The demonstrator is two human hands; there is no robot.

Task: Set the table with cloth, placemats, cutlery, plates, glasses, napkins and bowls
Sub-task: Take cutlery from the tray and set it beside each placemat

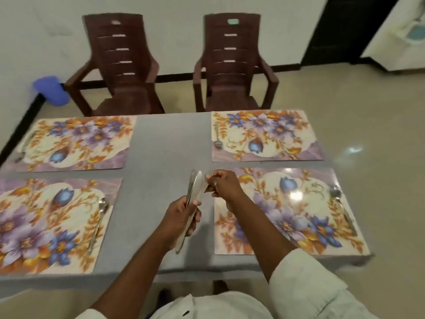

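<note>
A grey cloth (161, 143) covers the table. Several floral placemats lie on it: far left (76, 141), far right (264, 137), near left (46, 222), near right (289, 215). Each mat bears a spoon: far left (23, 150), far right (217, 137), near left (99, 222), near right (340, 206). Above the middle of the cloth, my left hand (181, 217) grips a bundle of steel knives (190, 203), blades pointing away from me. My right hand (223, 187) pinches the tip of one knife at the near right mat's left edge.
Two brown plastic chairs (122, 65) (232, 63) stand at the table's far side. A blue plastic container (51, 89) sits on the floor at the back left. Tiled floor lies to the right, with a dark doorway (345, 28) behind.
</note>
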